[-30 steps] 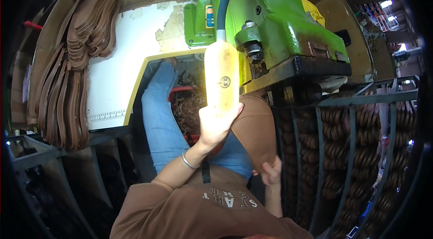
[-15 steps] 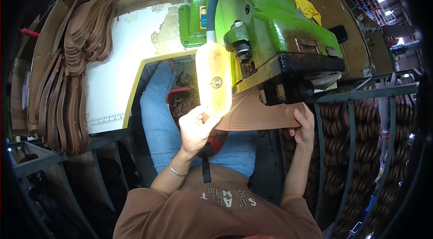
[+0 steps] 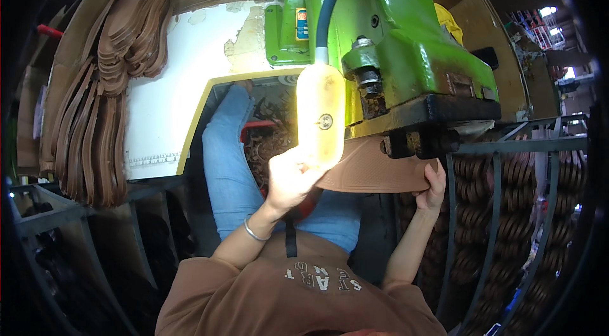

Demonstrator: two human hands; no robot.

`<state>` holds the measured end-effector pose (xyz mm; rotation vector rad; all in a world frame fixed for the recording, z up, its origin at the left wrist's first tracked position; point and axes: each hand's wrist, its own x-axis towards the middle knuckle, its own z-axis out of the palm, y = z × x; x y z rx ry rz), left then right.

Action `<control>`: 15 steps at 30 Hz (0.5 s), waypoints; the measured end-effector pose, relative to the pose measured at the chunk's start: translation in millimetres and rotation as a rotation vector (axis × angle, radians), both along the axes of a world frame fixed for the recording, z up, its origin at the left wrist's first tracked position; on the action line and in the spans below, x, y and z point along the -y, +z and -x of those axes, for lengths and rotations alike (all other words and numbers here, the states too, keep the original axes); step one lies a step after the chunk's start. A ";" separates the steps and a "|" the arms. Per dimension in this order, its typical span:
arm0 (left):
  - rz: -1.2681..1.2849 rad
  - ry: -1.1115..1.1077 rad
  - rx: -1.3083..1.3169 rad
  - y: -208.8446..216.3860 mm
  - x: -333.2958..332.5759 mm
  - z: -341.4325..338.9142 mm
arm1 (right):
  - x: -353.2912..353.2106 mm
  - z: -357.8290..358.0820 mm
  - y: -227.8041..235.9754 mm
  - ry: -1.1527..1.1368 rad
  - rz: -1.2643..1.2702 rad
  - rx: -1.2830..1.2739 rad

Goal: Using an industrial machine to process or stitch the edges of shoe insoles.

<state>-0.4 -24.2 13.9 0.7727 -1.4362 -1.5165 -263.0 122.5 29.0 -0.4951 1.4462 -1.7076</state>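
Note:
A brown shoe sole [image 3: 380, 174] with a finely textured face lies under the head of a green machine [image 3: 406, 51], held level between my two hands. Its far edge is hidden by the machine head. My left hand [image 3: 293, 182] pinches the sole's left end, partly behind the glowing yellow lamp [image 3: 320, 114]. At the other end, my right hand [image 3: 432, 189] grips the rounded tip, thumb on top and fingers bent beneath. The black tool parts [image 3: 419, 142] of the machine sit just above the sole's far side.
Stacks of brown soles [image 3: 95, 139] lie on the white tabletop [image 3: 184, 51] at the left. Cardboard walls surround the table. Brown scraps [image 3: 273, 146] fill the space below the yellow-edged cutout. Metal racks [image 3: 507, 146] with many brown pieces stand at the right; another rack [image 3: 89, 247] is at the left.
The whole view has shifted, so the machine and table appear farther right. Against the machine, the sole and my right hand have moved slightly left. Both hands keep their hold.

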 end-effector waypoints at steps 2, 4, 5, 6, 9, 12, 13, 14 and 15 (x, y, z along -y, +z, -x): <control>-0.235 -0.002 -0.106 -4.7 -2.7 -12.5 | 14.0 -7.2 13.2 0.029 -0.027 -0.049; -0.299 0.000 -0.124 2.3 -5.7 -20.4 | 34.6 -16.5 21.1 -0.005 -0.010 -0.063; -0.360 0.010 -0.145 5.4 -6.8 -23.4 | 41.3 -16.8 21.8 -0.031 0.009 -0.079; -0.398 0.029 -0.177 6.9 -8.0 -27.5 | 45.1 -14.3 22.3 0.037 0.028 -0.060; -0.397 0.064 -0.164 -2.8 -7.1 -42.3 | 62.5 -21.8 21.8 0.080 0.016 -0.058; -0.405 0.087 -0.182 -10.4 -1.3 -66.5 | 73.2 -30.6 11.1 0.190 -0.062 -0.006; -0.441 0.095 -0.213 -13.6 1.7 -75.8 | 76.6 -38.4 10.8 0.218 -0.081 0.006; -0.449 0.098 -0.223 -19.9 4.8 -85.5 | 78.3 -45.5 10.2 0.244 -0.055 0.004; -0.455 0.109 -0.233 -25.5 7.2 -96.5 | 77.3 -45.9 7.3 0.338 -0.084 0.085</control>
